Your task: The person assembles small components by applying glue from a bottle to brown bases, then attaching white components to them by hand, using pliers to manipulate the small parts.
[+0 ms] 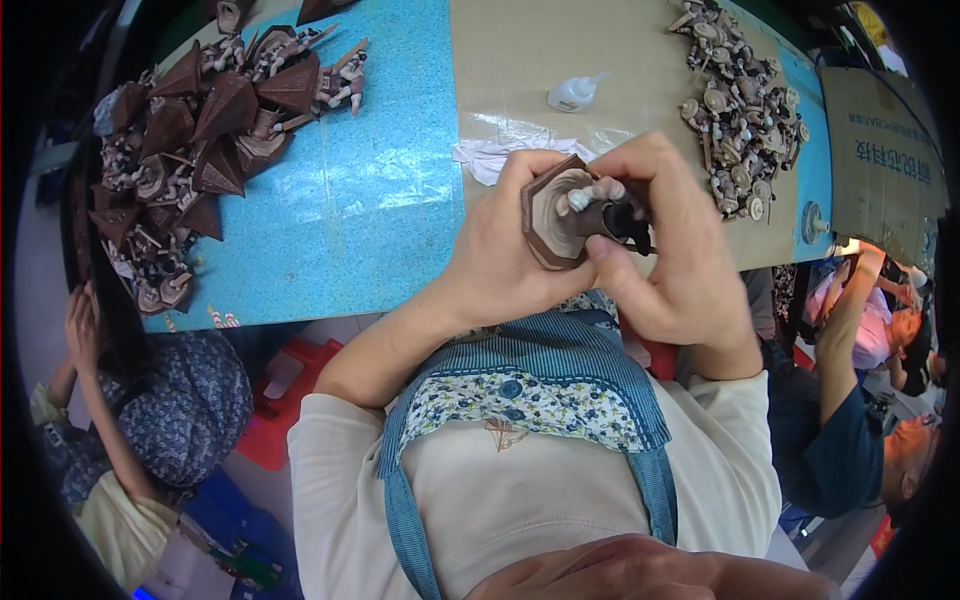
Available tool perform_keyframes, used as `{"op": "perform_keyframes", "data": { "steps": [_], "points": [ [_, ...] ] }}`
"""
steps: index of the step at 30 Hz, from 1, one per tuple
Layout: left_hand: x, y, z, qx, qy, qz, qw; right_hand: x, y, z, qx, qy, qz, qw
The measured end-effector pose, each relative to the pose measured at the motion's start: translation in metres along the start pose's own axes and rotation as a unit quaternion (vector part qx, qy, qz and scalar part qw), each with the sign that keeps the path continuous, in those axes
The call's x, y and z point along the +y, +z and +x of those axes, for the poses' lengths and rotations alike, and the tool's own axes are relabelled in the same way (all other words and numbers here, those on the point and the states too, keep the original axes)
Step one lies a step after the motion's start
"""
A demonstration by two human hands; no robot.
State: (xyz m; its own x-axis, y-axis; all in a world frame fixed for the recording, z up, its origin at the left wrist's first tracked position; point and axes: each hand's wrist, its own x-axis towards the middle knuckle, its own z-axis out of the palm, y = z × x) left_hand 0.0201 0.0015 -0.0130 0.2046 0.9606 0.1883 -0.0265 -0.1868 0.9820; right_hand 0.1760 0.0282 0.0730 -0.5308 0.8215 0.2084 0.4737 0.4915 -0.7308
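Observation:
Both my hands are raised in front of my chest, over the table's near edge, closed around one figurine [562, 218]. It has a brown eight-sided base with a paler, stepped inner face, and a small pale and dark figure standing out from it. My left hand [487, 243] wraps the base from the left. With thumb and fingers, my right hand [682, 235] grips the dark part of the figure on the right. My right fingers partly hide that part, so its exact shape cannot be made out.
Brown-based figurines [215, 125] lie heaped at the table's left. Small pale and brown figure parts [740, 120] are piled at the right. A white squeeze bottle [573, 94] and white cloth [490, 160] lie beyond my hands. Co-workers sit on both sides; a red stool [268, 425] stands left.

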Motion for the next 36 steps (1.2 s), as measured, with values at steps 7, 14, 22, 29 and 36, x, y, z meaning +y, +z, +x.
{"op": "perform_keyframes", "data": {
  "steps": [7,14,22,29,36],
  "points": [
    [0.001,-0.007,0.003,-0.139,-0.141,-0.248,0.948,0.009,-0.027,0.017,-0.090,-0.122,-0.003,0.988],
    [-0.007,-0.019,0.002,-0.236,-0.205,-0.506,0.804,0.032,-0.022,0.027,-0.120,-0.249,0.070,0.958],
    [0.052,-0.105,0.021,0.041,-0.039,0.154,0.986,0.084,0.003,0.006,0.239,-0.003,0.127,0.963],
    [0.059,-0.182,0.059,0.211,-0.003,0.716,0.666,0.097,0.039,0.036,0.139,0.105,0.064,0.983],
    [0.058,-0.173,0.106,0.123,-0.061,0.844,0.518,0.095,0.045,0.033,0.155,0.109,0.069,0.979]
  ]
}}
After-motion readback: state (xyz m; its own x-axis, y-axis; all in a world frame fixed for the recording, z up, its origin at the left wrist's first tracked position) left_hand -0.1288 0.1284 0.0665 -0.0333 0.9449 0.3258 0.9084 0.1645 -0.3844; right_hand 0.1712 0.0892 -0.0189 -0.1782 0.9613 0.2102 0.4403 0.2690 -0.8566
